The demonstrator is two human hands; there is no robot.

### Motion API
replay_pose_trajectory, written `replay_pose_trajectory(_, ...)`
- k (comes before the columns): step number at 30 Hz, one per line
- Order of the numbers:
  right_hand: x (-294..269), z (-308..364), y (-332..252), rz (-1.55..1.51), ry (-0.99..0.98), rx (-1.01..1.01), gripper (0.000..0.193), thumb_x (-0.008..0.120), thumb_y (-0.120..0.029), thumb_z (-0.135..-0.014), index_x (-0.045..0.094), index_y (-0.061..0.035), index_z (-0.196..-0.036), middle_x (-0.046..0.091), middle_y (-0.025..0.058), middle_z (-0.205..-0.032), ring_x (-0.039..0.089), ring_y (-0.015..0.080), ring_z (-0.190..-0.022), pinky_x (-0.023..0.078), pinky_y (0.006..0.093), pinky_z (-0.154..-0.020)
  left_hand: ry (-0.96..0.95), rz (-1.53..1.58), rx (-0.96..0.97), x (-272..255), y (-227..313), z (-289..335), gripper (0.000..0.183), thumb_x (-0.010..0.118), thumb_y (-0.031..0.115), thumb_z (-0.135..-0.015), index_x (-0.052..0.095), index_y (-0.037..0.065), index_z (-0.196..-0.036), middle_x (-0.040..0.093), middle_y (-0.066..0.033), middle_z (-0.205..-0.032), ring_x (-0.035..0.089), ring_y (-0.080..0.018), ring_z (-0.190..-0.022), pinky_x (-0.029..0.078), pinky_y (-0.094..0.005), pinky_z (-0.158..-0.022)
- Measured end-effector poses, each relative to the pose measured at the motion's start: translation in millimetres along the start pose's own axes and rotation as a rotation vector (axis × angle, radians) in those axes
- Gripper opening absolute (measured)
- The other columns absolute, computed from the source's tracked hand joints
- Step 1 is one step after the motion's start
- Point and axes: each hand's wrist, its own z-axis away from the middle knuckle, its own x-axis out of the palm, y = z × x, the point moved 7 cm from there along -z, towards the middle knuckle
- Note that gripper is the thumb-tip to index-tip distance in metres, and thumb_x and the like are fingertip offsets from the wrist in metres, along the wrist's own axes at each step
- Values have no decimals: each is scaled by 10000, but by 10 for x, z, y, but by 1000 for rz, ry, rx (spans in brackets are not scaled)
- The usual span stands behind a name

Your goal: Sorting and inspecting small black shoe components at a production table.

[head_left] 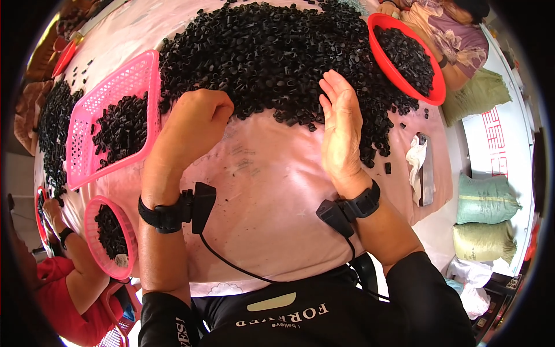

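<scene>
A large heap of small black caps or ring-like pieces [272, 52] covers the far part of the pink cloth-covered table [254, 173]. At its near edge is my left hand [199, 118], bent at the wrist with the fingers curled in; the fingertips and anything inside them are hidden. My right hand [342, 127] is held on edge beside the heap's near right side, fingers stretched out, palm toward the left, holding nothing. Each wrist wears a black strap with a small dark box and a cable.
Left of my left arm are a pink basket [75, 147] and a pink round sieve [132, 246], both holding black pieces. A red basin [440, 92] of pieces is at far right, near another person. A cloth-wrapped metal blade-like tool [426, 173] and sacks [485, 196] are right. Another worker [69, 272] sits left.
</scene>
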Motion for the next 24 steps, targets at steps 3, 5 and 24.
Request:
replay_pose_trajectory(3, 63, -18, 22, -38, -88, 12, 717, 322, -554, -1087, 327, -12, -1557, 341, 161, -1607, 299, 279, -1500, 196, 438, -1229, -76, -33, 5, 47, 19, 5, 164, 606, 59, -886, 727, -30, -952, 693, -131, -715, 697, -189, -671, 535, -322, -630)
replay_pose_trajectory(5, 138, -16, 10, -119, -114, 51, 730, 312, -564, -1085, 318, -12, -1563, 331, 159, -1617, 288, 273, -1507, 191, 434, -1229, -167, 21, -44, 76, 34, 33, 157, 610, 54, -874, 729, -24, -942, 692, -139, -708, 702, -199, -669, 536, -329, -631)
replay_pose_trajectory(24, 47, -23, 3, -243, -2, -2, 676, 346, -550, -1087, 464, -7, -1472, 496, 125, -1493, 450, 237, -1382, 287, 383, -1172, -183, -151, 75, 265, 152, 99, 26, 649, 18, -754, 646, 9, -778, 672, -140, -702, 691, -300, -698, 525, -380, -638)
